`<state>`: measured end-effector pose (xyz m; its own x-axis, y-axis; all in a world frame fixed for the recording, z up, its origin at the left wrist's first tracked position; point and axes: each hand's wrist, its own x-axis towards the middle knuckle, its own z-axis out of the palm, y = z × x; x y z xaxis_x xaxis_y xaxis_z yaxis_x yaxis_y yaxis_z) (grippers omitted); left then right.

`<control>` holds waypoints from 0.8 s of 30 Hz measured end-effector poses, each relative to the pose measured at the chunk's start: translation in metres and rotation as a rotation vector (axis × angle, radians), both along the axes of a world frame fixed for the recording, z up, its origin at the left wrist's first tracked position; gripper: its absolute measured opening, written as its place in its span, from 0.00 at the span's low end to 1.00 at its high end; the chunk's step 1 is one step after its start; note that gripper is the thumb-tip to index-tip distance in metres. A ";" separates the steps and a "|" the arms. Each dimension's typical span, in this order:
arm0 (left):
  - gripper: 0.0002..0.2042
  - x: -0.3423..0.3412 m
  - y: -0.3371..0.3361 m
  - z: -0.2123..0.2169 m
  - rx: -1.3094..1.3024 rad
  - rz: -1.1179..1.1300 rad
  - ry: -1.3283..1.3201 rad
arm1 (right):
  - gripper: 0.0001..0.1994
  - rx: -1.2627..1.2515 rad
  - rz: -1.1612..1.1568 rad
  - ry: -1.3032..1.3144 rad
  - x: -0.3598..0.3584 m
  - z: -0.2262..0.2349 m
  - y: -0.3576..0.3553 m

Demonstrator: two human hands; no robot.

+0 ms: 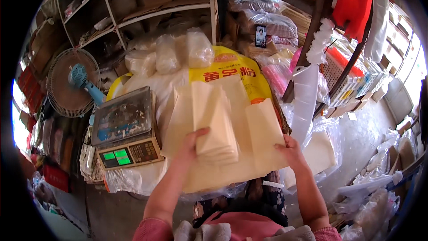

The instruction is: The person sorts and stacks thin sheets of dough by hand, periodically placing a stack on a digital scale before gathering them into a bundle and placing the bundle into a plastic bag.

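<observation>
A thick stack of cream paper bags [216, 122] lies in front of me on a larger sheet of pale brown paper [223, 179]. My left hand [192, 143] is closed on the stack's left edge, one finger showing on top. Right of the stack, a separate flat paper bag [265, 127] is pinched at its lower right edge by my right hand [290, 150]. Further pale paper lies beneath and behind the stack. The undersides of both grips are hidden.
A digital scale [125, 115] with a lit green display stands at the left, a fan [73, 82] behind it. Plastic-wrapped bundles [167, 53] and a yellow printed sack [236, 69] lie at the back. A dark post [318, 31] rises at the right.
</observation>
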<state>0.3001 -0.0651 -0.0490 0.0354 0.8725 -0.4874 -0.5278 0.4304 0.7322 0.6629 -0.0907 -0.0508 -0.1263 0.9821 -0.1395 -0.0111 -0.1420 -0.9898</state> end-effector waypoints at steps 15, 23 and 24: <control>0.20 0.015 -0.005 0.005 0.679 0.308 1.691 | 0.28 0.123 -0.004 0.247 -0.035 0.051 0.004; 0.24 -0.044 -0.013 0.042 0.594 0.391 0.235 | 0.29 0.226 0.089 0.259 -0.120 0.067 0.028; 0.25 -0.051 -0.016 0.051 0.648 0.368 -0.037 | 0.29 0.215 0.104 0.163 -0.130 0.060 0.031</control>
<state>0.2487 -0.0807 0.0017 -0.3079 0.9432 0.1243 -0.5838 -0.2905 0.7582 0.5326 -0.0593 0.0092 -0.2313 0.9676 0.1008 -0.1693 0.0620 -0.9836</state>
